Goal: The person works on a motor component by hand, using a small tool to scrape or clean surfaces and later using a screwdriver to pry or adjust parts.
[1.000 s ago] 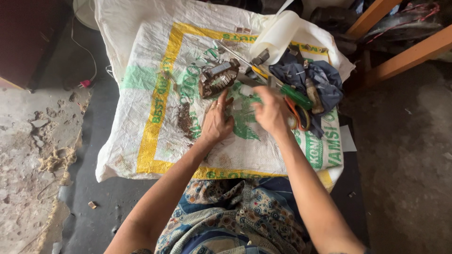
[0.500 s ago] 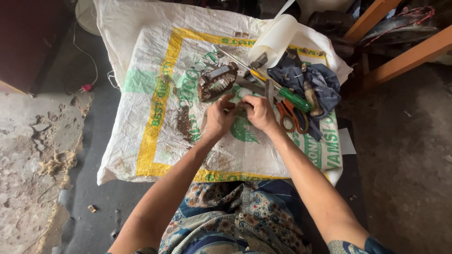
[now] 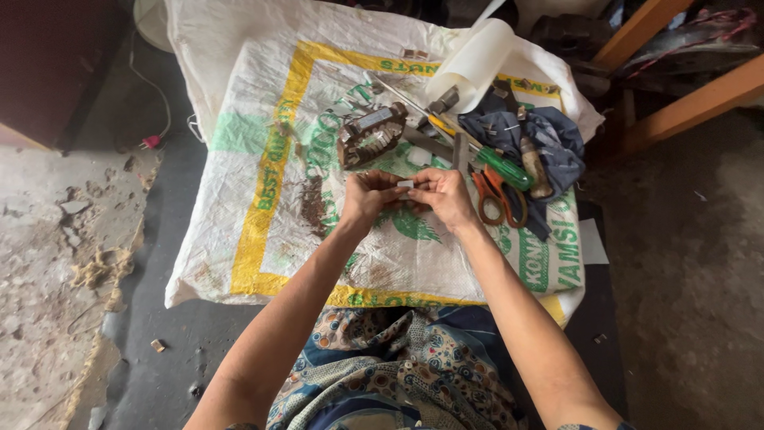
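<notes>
We pinch 1 small white piece [image 3: 406, 184] between both hands at frame centre.
Left hand [image 3: 368, 197] and right hand [image 3: 442, 196] grip it; 1 pair of orange scissors [image 3: 499, 195] lies just right.

Both bare forearms reached forward and angled inward until the hands met at the middle. The left hand [image 3: 368, 197] was curled, fingers bent toward the right. The right hand [image 3: 442, 195] faced it, its fingertips [image 3: 417, 185] pinched close against those of the left.
</notes>
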